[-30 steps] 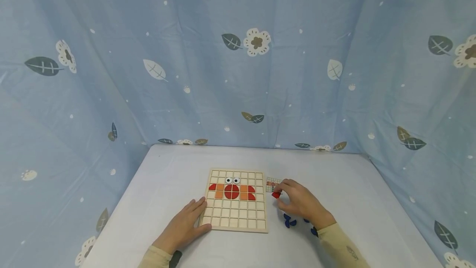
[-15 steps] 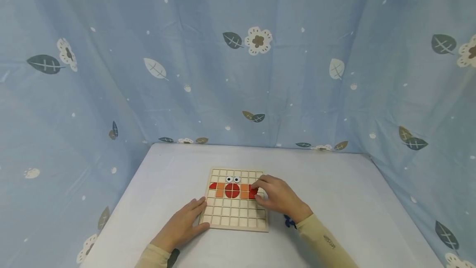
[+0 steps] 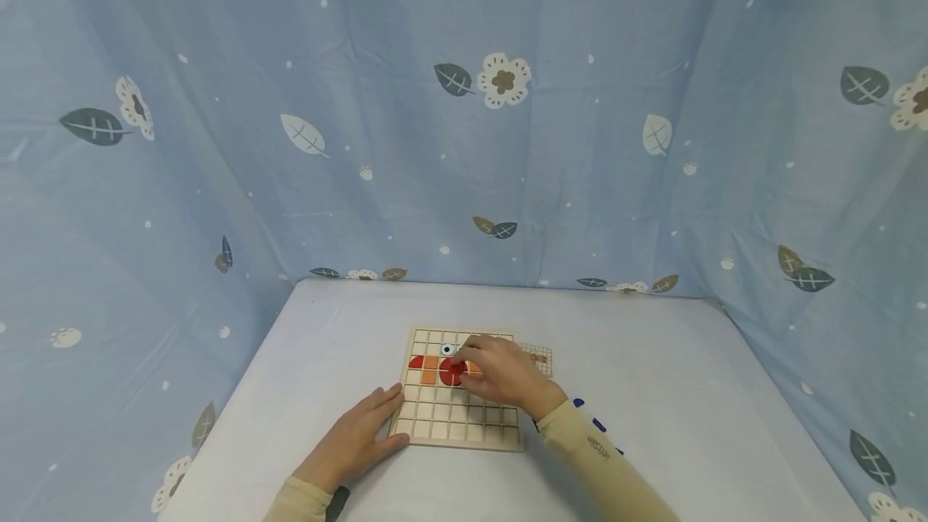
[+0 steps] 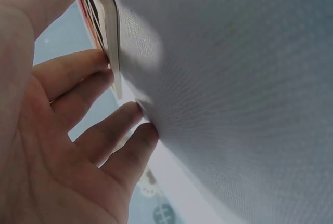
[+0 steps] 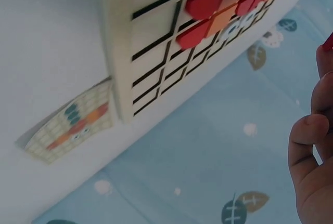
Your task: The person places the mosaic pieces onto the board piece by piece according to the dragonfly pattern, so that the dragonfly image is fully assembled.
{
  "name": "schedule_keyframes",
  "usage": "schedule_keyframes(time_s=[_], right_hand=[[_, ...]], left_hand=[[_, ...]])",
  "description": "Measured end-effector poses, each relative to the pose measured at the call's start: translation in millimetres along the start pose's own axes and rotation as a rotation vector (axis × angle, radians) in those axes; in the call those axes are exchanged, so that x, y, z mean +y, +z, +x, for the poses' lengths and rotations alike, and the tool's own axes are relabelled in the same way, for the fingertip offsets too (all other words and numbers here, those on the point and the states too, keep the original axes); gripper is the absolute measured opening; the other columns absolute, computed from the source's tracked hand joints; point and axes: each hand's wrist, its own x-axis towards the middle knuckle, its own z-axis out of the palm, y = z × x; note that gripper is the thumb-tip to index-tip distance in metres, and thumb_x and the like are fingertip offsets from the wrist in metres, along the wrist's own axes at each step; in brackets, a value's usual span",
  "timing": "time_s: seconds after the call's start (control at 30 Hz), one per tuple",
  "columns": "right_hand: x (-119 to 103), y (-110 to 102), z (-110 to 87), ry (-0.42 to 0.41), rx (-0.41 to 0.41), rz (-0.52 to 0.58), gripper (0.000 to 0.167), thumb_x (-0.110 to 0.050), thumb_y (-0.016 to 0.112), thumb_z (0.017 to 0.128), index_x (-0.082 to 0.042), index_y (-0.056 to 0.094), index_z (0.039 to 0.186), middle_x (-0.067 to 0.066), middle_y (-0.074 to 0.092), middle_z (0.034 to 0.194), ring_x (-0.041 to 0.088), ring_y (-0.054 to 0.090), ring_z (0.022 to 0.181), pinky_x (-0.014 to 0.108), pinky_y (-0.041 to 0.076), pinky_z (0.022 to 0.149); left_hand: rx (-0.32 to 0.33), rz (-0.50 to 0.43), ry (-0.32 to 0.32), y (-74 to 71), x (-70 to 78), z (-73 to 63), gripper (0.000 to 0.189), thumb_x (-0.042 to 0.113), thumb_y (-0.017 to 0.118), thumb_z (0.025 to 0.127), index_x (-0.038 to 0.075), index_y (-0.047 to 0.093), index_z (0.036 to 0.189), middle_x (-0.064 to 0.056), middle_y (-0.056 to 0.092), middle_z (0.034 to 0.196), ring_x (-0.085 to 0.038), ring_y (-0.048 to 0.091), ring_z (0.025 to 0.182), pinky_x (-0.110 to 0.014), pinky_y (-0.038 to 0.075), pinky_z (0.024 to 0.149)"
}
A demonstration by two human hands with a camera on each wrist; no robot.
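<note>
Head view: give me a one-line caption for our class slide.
Left hand touching the board, right hand holding a red piece over it, card and blue pieces to the right.

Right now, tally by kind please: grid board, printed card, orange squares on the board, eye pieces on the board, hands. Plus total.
Grid board: 1
Printed card: 1
Orange squares: 4
Eye pieces: 2
Hands: 2, left hand and right hand
Total: 10
</note>
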Motion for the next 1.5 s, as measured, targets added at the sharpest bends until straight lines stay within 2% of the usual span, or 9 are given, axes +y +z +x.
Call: schedule_keyframes(time_s=[0.27,0.43,0.63,0.83,1.1,1.5], right_hand=[[-9.5,9.8,20.1,0.001,-0.066,-0.001,0.02,-0.026,0.076,0.09,-0.024,0.076,0.111,-0.008,0.067,0.104,0.008,0.064,0.089,0.025,0.058,0.078],[-12.3,18.4,34.2,-0.025,-0.091,-0.001,0.02,-0.024,0.077,0.09,-0.022,0.077,0.11,-0.008,0.068,0.105,0.006,0.063,0.091,0.023,0.057,0.082],[-16.1,29.5,50.9,-0.022,-0.157,0.014,0.012,-0.026,0.075,0.093,-0.022,0.078,0.104,-0.007,0.068,0.099,0.002,0.057,0.081,0.02,0.054,0.076],[-21.4,37.6,64.8,-0.008,-0.22,0.029,0.011,-0.025,0.075,0.091,-0.023,0.079,0.102,-0.009,0.066,0.093,0.001,0.056,0.079,0.021,0.054,0.073],[-23.9,48.5,72.5,0.002,-0.252,0.016,0.017,-0.022,0.076,0.088,-0.025,0.08,0.104,-0.011,0.066,0.094,0.0,0.055,0.078,0.016,0.051,0.069],[-32.3,54.4,77.7,0.075,-0.346,0.007,0.02,-0.019,0.077,0.086,-0.025,0.08,0.106,-0.013,0.064,0.095,0.0,0.055,0.078,0.017,0.053,0.071]], left_hand=[[0.044,-0.004,0.068,-1.7,-0.3,-0.6,0.07,0.046,0.073,0.091,-0.001,0.058,0.141,-0.012,0.051,0.151,-0.043,0.047,0.136,-0.055,0.042,0.111],[0.045,0.013,0.078,-1.9,-0.5,-0.4,0.07,0.047,0.072,0.092,-0.001,0.057,0.141,-0.012,0.051,0.151,-0.042,0.048,0.136,-0.055,0.042,0.111],[0.035,0.0,0.078,-2.3,0.1,-0.5,0.07,0.046,0.072,0.092,-0.001,0.057,0.141,-0.013,0.051,0.151,-0.044,0.047,0.136,-0.056,0.042,0.111],[0.051,0.002,0.09,-2.2,-0.4,-0.8,0.069,0.045,0.072,0.092,-0.002,0.058,0.141,-0.013,0.051,0.151,-0.044,0.048,0.135,-0.056,0.043,0.11],[0.041,-0.01,0.082,-3.2,0.2,-0.2,0.068,0.043,0.073,0.092,-0.001,0.057,0.141,-0.013,0.051,0.151,-0.044,0.048,0.135,-0.056,0.043,0.11],[0.038,-0.003,0.093,-3.9,-0.3,0.7,0.068,0.044,0.073,0.092,-0.001,0.057,0.141,-0.013,0.051,0.151,-0.045,0.049,0.134,-0.056,0.044,0.109]])
